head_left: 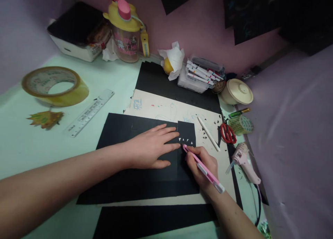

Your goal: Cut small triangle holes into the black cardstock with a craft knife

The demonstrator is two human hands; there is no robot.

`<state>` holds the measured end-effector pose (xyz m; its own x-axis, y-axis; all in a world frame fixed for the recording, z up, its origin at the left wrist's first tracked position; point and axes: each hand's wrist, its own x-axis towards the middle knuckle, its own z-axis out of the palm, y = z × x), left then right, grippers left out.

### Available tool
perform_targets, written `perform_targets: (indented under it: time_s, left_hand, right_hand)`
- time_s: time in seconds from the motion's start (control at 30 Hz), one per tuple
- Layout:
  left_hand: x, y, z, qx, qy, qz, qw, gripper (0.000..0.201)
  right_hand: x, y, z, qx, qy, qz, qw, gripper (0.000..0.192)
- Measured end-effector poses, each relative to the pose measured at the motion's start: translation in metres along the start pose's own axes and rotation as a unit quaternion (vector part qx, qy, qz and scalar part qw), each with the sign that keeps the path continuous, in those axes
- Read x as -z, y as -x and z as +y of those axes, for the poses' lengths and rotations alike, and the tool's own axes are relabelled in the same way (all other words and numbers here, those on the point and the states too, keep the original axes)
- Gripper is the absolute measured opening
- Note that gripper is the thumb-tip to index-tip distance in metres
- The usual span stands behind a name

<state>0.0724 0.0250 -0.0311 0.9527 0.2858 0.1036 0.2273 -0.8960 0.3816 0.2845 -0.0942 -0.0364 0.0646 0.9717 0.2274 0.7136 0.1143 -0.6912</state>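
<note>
My left hand (153,147) lies flat on a sheet of black paper (122,183), fingers spread and pointing right. In my right hand (204,164) is a pink and white utility knife (206,171), gripped like a pen. Its tip meets the right part of the black paper, just beyond my left fingertips; the blade itself is too small to make out. A row of small triangular holes shows pale just above the tip. Under the black paper lies a white sheet (145,101) with faint blue drawings and scattered black scraps.
A white pen (208,133) rests right of the black paper. Farther right are red-handled scissors (228,133), a tape roll (241,124) and a glue gun (246,162). Leftward lie a ruler (90,113), a large tape roll (78,95) and a leaf (46,118). A bottle (127,41) and a marker box (195,81) stand behind.
</note>
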Motion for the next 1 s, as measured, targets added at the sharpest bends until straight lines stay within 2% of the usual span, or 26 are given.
perform_targets:
  time_s: [0.2,0.37,0.67,1.0]
  left_hand:
    - [0.001,0.0,0.001,0.002,-0.003,-0.003,1.0,0.057]
    - [0.001,0.0,0.001,-0.001,-0.004,-0.003,1.0,0.057]
    - [-0.001,0.0,-0.001,-0.006,-0.002,0.004,1.0,0.056]
    - [0.002,0.0,0.001,-0.01,-0.012,0.006,1.0,0.053]
  right_hand:
    - [0.001,0.0,0.0,-0.03,-0.026,0.007,0.999,0.005]
    - [-0.001,0.0,0.004,-0.076,-0.07,0.019,0.994,0.007]
    - [0.002,-0.012,-0.003,-0.131,-0.157,0.0,0.979,0.011]
    - [0.008,-0.017,-0.003,-0.158,-0.159,-0.031,0.974,0.013]
